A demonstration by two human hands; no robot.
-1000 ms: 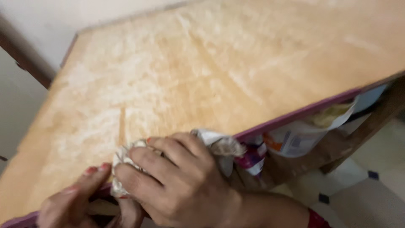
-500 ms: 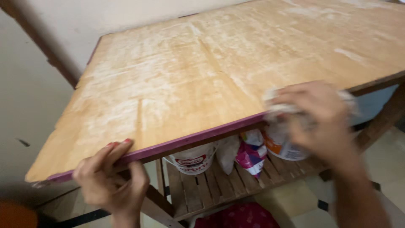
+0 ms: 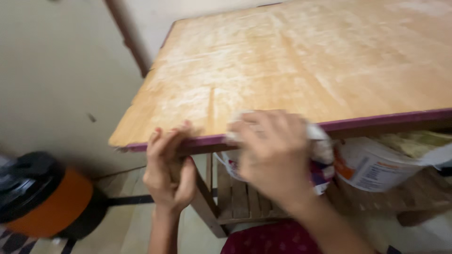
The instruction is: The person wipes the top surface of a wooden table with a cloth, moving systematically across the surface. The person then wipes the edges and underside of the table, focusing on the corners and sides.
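A wooden table top (image 3: 301, 61), pale and dusted with white streaks, has a purple front edge (image 3: 391, 120). My right hand (image 3: 270, 150) is blurred and closed on a crumpled whitish cloth (image 3: 320, 141), pressing it against the front edge near the left corner. My left hand (image 3: 169, 164) is cupped just under that edge, fingers touching it, with nothing visibly held.
Under the table a slatted wooden shelf (image 3: 240, 202) carries a white bucket (image 3: 372, 164) and a printed bag (image 3: 325, 174). An orange and black round container (image 3: 42, 197) stands on the floor at the left. A wall (image 3: 61, 70) lies left of the table.
My right hand has swept the cloth leftward along the front edge, toward my left hand. The view has shifted, so the table's left corner and the orange container now show.
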